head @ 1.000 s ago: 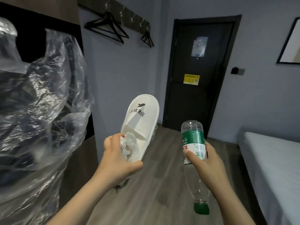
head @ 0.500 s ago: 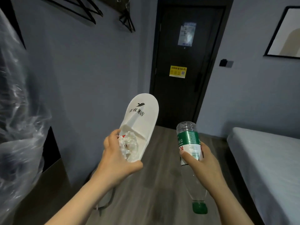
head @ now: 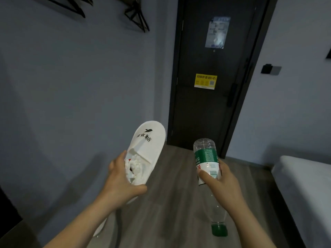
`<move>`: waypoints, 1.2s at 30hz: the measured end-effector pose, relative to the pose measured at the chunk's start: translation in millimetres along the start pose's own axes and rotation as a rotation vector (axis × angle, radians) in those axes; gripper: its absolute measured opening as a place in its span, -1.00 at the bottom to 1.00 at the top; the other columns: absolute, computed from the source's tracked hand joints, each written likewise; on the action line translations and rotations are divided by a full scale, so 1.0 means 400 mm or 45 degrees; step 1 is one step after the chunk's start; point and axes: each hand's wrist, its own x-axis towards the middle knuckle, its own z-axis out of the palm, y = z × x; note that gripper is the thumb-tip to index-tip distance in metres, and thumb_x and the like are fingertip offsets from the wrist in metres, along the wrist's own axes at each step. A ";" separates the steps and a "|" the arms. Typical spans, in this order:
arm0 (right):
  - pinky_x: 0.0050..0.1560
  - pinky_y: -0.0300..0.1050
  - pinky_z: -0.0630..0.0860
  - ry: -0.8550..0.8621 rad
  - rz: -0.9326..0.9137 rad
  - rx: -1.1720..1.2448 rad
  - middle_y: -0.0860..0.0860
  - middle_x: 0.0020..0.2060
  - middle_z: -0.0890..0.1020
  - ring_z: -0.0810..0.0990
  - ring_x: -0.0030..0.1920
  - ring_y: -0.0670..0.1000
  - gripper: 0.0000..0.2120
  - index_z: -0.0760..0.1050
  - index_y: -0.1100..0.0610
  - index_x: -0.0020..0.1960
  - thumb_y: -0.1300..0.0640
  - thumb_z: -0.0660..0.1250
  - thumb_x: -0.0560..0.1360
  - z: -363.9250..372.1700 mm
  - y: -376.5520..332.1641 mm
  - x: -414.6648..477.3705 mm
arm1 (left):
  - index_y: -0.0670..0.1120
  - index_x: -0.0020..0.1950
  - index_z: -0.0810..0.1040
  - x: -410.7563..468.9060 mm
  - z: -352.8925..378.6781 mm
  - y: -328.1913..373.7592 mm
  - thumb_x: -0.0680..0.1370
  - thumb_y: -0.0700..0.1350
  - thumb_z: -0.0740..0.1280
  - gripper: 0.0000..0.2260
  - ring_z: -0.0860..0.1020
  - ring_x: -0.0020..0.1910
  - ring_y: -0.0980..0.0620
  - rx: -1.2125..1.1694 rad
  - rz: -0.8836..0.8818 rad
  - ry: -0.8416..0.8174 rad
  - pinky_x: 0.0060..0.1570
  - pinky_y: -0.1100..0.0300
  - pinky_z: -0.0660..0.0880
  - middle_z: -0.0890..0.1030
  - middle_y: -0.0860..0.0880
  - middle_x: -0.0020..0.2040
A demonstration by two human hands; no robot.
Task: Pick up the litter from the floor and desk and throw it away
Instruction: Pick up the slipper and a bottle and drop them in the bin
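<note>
My left hand (head: 123,181) grips a white disposable slipper (head: 148,142) by its heel end, toe pointing up and away. Crumpled white paper (head: 135,166) with a red spot is stuffed inside the slipper under my fingers. My right hand (head: 222,183) holds a clear empty plastic bottle (head: 206,154) with a green-and-white label. The bottle is upside down, its green cap (head: 219,230) pointing at the floor below my wrist. Both hands are at chest height, side by side, above the wooden floor (head: 172,203).
A dark door (head: 211,104) with a yellow sticker stands straight ahead. A grey wall (head: 80,95) runs along the left, with black hangers (head: 138,17) near the top. A white bed's edge (head: 304,185) lies at the right. Another white object (head: 100,228) shows under my left forearm.
The view has swung right and toward the door. The clear plastic bag at the left has left the frame. Both hands keep their hold on the slipper and the bottle.
</note>
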 end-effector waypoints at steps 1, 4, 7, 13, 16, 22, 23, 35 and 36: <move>-0.50 -0.49 0.39 -0.002 -0.006 -0.002 -0.20 -0.14 0.56 0.59 -0.26 -0.22 -0.61 0.34 -0.15 0.14 0.00 0.45 0.42 -0.001 0.007 0.048 | 0.14 0.45 0.12 0.039 0.014 -0.001 0.03 0.05 0.43 0.01 0.37 0.23 0.00 0.004 -0.020 0.027 0.11 0.13 0.43 0.22 0.08 0.21; -0.52 -0.47 0.37 -0.014 0.012 -0.018 -0.19 -0.18 0.57 0.58 -0.30 -0.24 -0.65 0.36 -0.15 0.10 0.00 0.45 0.42 0.005 0.042 0.174 | 0.16 0.40 0.18 0.139 0.050 -0.026 -0.04 0.12 0.40 -0.01 0.37 0.14 0.04 0.009 -0.083 0.100 0.04 0.18 0.37 0.24 0.06 0.19; -0.53 -0.43 0.38 -0.070 0.068 -0.043 -0.12 -0.17 0.59 0.61 -0.26 -0.15 -0.70 0.40 -0.07 0.09 -0.03 0.43 0.43 0.029 0.085 0.279 | 0.21 0.32 0.20 0.232 0.080 -0.067 -0.07 0.14 0.39 -0.05 0.38 0.07 0.08 0.022 -0.138 0.105 -0.01 0.18 0.37 0.25 0.06 0.20; -0.53 -0.36 0.43 -0.104 0.127 -0.062 -0.16 -0.21 0.57 0.60 -0.29 -0.11 -0.61 0.30 -0.07 0.10 0.01 0.46 0.42 0.126 0.144 0.508 | 0.12 0.37 0.22 0.462 0.156 -0.167 -0.05 0.12 0.41 -0.02 0.42 0.10 0.00 0.087 -0.230 0.112 -0.06 0.09 0.45 0.29 0.05 0.22; -0.40 -0.29 0.47 -0.118 0.126 -0.087 -0.17 -0.17 0.55 0.61 -0.23 -0.11 -0.52 0.27 -0.04 0.18 0.01 0.48 0.41 0.192 0.165 0.635 | 0.04 0.32 0.27 0.596 0.190 -0.230 -0.02 0.11 0.43 -0.08 0.45 0.10 -0.03 0.067 -0.251 0.109 -0.07 0.06 0.48 0.35 -0.02 0.23; -0.43 -0.33 0.46 -0.145 0.181 -0.143 -0.13 -0.11 0.53 0.61 -0.21 -0.13 -0.49 0.27 0.03 0.20 -0.02 0.48 0.41 0.323 0.181 0.890 | 0.00 0.25 0.33 0.846 0.225 -0.328 -0.01 0.10 0.44 -0.16 0.46 -0.01 0.01 0.061 -0.315 0.111 -0.14 0.13 0.45 0.39 -0.07 0.18; -0.46 -0.36 0.44 -0.158 0.191 -0.162 -0.14 -0.12 0.52 0.61 -0.23 -0.13 -0.49 0.26 0.03 0.20 -0.03 0.47 0.41 0.344 0.183 0.926 | 0.04 0.28 0.30 0.881 0.228 -0.338 -0.02 0.12 0.43 -0.13 0.43 0.01 0.03 0.055 -0.327 0.109 -0.10 0.14 0.44 0.34 -0.03 0.19; -0.26 -0.22 0.53 -0.343 0.220 -0.268 -0.10 -0.07 0.53 0.58 -0.14 -0.16 -0.39 0.32 0.06 0.36 -0.13 0.43 0.42 0.498 0.288 1.366 | -0.03 0.34 0.29 1.249 0.366 -0.417 -0.01 0.15 0.45 -0.06 0.48 0.04 -0.04 0.197 -0.444 0.086 -0.08 0.11 0.49 0.40 -0.07 0.22; -0.30 -0.28 0.48 -0.364 0.205 -0.259 -0.10 -0.06 0.54 0.57 -0.15 -0.18 -0.40 0.33 0.07 0.36 -0.12 0.43 0.42 0.508 0.297 1.413 | 0.00 0.38 0.26 1.280 0.383 -0.415 -0.02 0.16 0.45 -0.02 0.46 0.05 -0.01 0.196 -0.459 0.101 -0.07 0.13 0.46 0.37 -0.04 0.25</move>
